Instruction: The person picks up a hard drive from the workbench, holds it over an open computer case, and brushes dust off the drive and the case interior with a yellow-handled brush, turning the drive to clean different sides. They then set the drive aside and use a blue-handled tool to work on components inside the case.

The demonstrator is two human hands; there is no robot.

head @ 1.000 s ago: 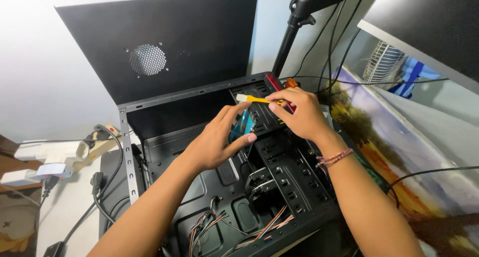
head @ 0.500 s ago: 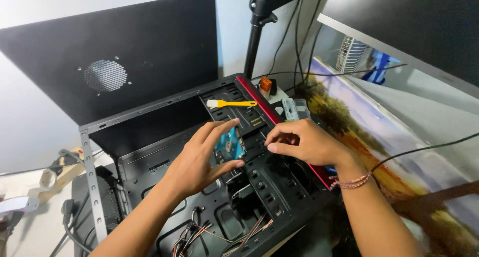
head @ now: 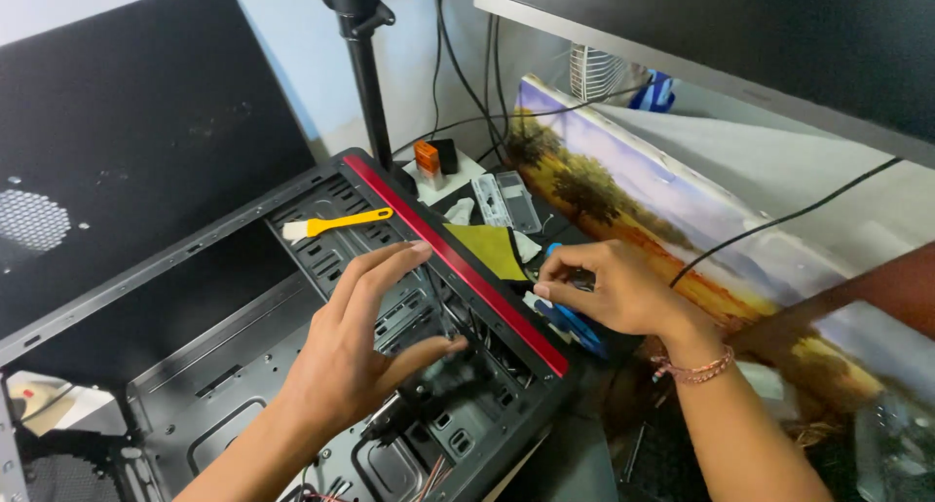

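Head view: left hand (head: 360,356) open, fingers spread, hovering over drive bays of black computer case (head: 243,317) with red front strip (head: 458,268). Right hand (head: 614,293) outside case, fingertips pinched on small dark object; cannot tell what. Yellow-handled brush (head: 341,223) lies on case top. Yellow cloth (head: 487,249) just beyond strip.

I see the open black computer case (head: 292,366) lying on its side at near left, its red-trimmed front edge (head: 458,259) running diagonally from far left to near right; the blue-handled tool (head: 570,322) lies just right of that edge, partly hidden, on the dark desk surface; what sort of tool I cannot tell.
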